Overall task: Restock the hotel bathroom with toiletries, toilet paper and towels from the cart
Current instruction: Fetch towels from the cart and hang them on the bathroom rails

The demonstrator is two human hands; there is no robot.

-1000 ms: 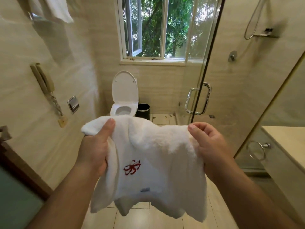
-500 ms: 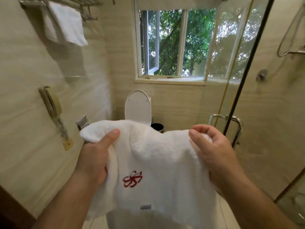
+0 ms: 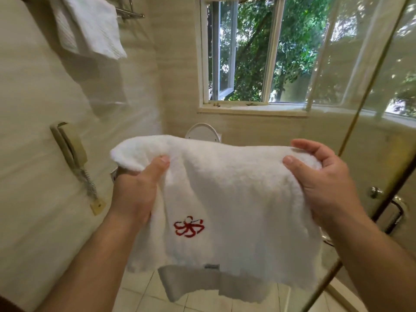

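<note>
I hold a folded white towel (image 3: 234, 199) with a red embroidered emblem spread out in front of me at chest height. My left hand (image 3: 137, 190) grips its upper left edge, thumb on top. My right hand (image 3: 324, 181) grips the upper right edge the same way. The towel hangs doubled over, its lower layers drooping toward the floor. High on the left wall a metal towel rack (image 3: 129, 12) carries another white towel (image 3: 90, 28) draped over its bar.
A wall phone (image 3: 69, 147) hangs on the left wall. The raised toilet lid (image 3: 202, 131) peeks over the towel below the open window (image 3: 243, 52). A glass shower door (image 3: 369, 131) with a chrome handle (image 3: 396, 210) stands at right. Tiled floor lies below.
The view has tilted up and moved forward; the rack with its hanging towel is now larger at upper left. Both hands have raised the towel, and it hides most of the toilet.
</note>
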